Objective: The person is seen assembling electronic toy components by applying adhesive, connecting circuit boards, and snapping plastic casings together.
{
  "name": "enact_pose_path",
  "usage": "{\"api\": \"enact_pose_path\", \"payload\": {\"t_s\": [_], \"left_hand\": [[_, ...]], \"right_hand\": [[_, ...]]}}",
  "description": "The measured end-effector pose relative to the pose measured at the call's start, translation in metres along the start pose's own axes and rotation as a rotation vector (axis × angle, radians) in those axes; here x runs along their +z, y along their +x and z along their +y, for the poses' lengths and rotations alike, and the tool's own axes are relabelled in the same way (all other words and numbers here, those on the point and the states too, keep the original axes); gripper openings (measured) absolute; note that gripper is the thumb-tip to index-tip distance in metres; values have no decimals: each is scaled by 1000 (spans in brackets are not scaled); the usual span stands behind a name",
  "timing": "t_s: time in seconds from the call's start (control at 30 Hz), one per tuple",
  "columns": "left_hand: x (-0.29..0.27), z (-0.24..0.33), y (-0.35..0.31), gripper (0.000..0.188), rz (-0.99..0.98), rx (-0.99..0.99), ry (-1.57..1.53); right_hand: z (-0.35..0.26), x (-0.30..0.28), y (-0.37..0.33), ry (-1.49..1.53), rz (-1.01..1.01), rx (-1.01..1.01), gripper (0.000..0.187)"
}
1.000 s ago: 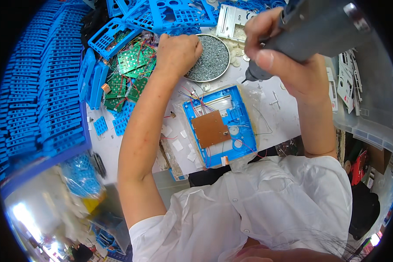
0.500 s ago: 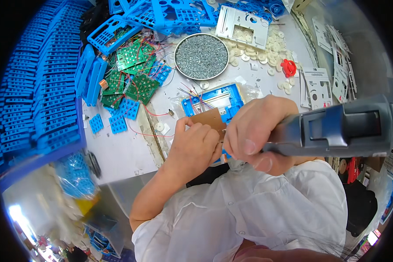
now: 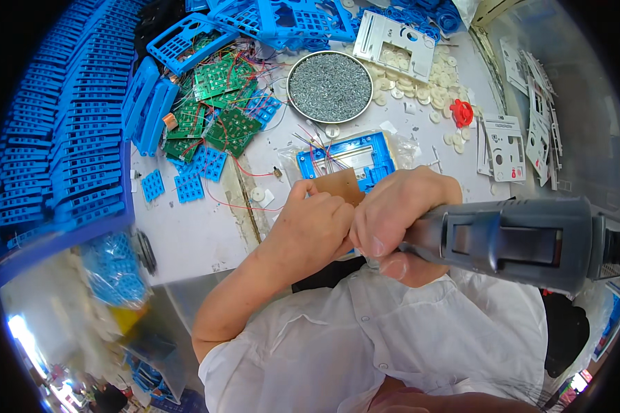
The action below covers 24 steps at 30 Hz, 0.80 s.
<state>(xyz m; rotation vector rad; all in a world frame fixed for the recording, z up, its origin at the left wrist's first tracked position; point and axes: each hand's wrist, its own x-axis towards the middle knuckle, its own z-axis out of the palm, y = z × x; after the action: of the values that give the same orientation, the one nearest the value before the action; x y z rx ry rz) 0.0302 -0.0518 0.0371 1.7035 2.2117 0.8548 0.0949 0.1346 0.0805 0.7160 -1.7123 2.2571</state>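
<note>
My right hand (image 3: 408,219) is wrapped round the front of a dark grey electric screwdriver (image 3: 513,242). The tool's back end points right, and its working tip is hidden behind my fingers. Close beside it, my left hand (image 3: 313,221) is closed on a brown circuit board (image 3: 340,184) with its bare side up. Part of that board lies beneath my fingers. Just beyond it rests an opened blue plastic casing (image 3: 381,160) with thin coloured wires at its left. My hands hide the casing's near part.
A round dish of small screws (image 3: 329,87) stands behind the casing. Green circuit boards (image 3: 234,132) and blue keypads (image 3: 189,186) lie left. Blue frames (image 3: 93,138) are stacked at far left. White discs (image 3: 442,86), a red part (image 3: 462,113) and white panels (image 3: 506,148) are at right.
The screwdriver's back end has swung nearer my body. Both hands remain close together with the same holds. The view has shifted slightly, moving the tabletop things a little rightward.
</note>
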Motion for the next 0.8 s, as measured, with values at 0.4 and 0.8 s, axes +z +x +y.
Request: {"api": "enact_pose_path", "payload": {"t_s": [0.4,0.8], "left_hand": [[6,-15,-37,22,335,-141,-40],[33,-6,-44,17,289,-121,103]], "right_hand": [[20,-3,-22,-68,-8,190,18],[54,4,-24,-162,-147,-36,14]]}}
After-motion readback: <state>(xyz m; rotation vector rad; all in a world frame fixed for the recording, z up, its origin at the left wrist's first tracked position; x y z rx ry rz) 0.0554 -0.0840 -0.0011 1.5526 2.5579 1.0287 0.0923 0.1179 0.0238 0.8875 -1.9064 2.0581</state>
